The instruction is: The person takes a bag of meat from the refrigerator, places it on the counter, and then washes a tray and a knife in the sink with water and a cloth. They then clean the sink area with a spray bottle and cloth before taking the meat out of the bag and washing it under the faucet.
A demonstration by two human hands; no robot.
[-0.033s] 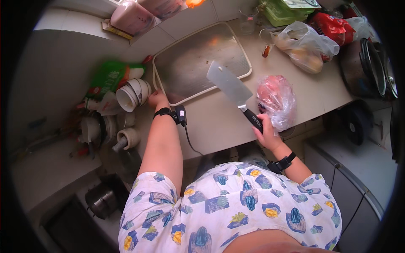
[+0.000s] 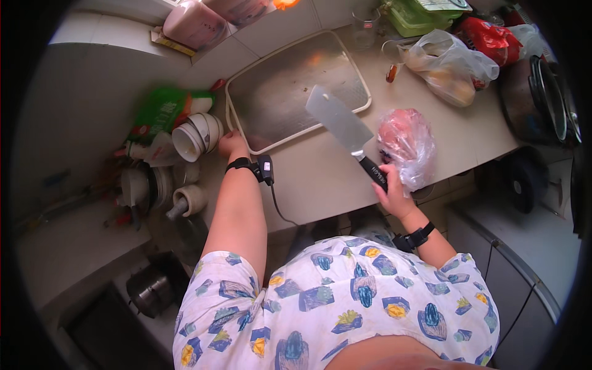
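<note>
My right hand (image 2: 393,191) is wrapped round the black handle of a cleaver (image 2: 340,120). Its broad blade points up and left, with the tip over the near right edge of a metal-faced cutting board (image 2: 290,92) with a cream rim. Just beyond my right fingers lies a clear plastic bag of pink meat (image 2: 404,139); I cannot tell whether the hand touches it. At the board's near left corner, my left hand (image 2: 232,145) is closed on the rim, its fingertips partly hidden.
Stacked bowls (image 2: 197,137), a green packet (image 2: 161,114) and a stone mortar (image 2: 190,198) crowd the left side. At the back right are a glass (image 2: 365,28), a green container (image 2: 419,18) and a plastic bag (image 2: 450,68). A dark pot (image 2: 533,98) stands far right.
</note>
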